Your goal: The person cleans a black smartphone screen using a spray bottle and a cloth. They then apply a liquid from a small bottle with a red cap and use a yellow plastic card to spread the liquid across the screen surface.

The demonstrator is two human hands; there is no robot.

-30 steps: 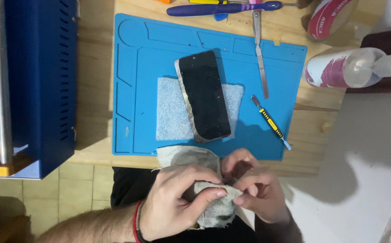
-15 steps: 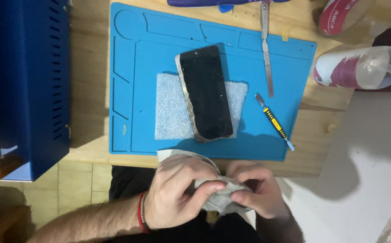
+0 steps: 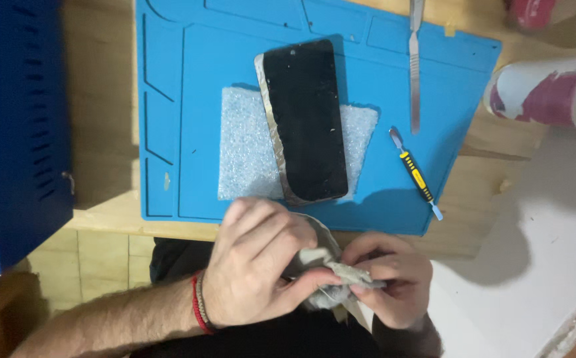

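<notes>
Both hands work just off the near edge of the desk [image 3: 102, 119], below the blue mat [image 3: 188, 119]. The left hand [image 3: 255, 265] and the right hand [image 3: 387, 285] pinch between them a small grey-white cloth [image 3: 331, 275], crumpled and partly wrapped around something that the fingers hide; what lies inside cannot be told. The left fingers [image 3: 268, 229] are curled together over the cloth with the thumb pressed against it, and the right fingers [image 3: 374, 255] are clamped on its other end. By its folds the cloth looks soft, limp and very light, likely to sag or slip unless pinched at both ends, as it is now; a hold on the bunched middle would seem the surest. Stretched between the hands, its long axis runs roughly left to right, along the desk's near edge, one end toward each hand. On the mat beyond lies a dark phone [image 3: 304, 119], screen up on a white foam pad [image 3: 241, 159], its long axis running away from the person, tilted slightly. Beside it lie a metal scalpel [image 3: 415, 66] and a small yellow-handled tool [image 3: 417, 176].
</notes>
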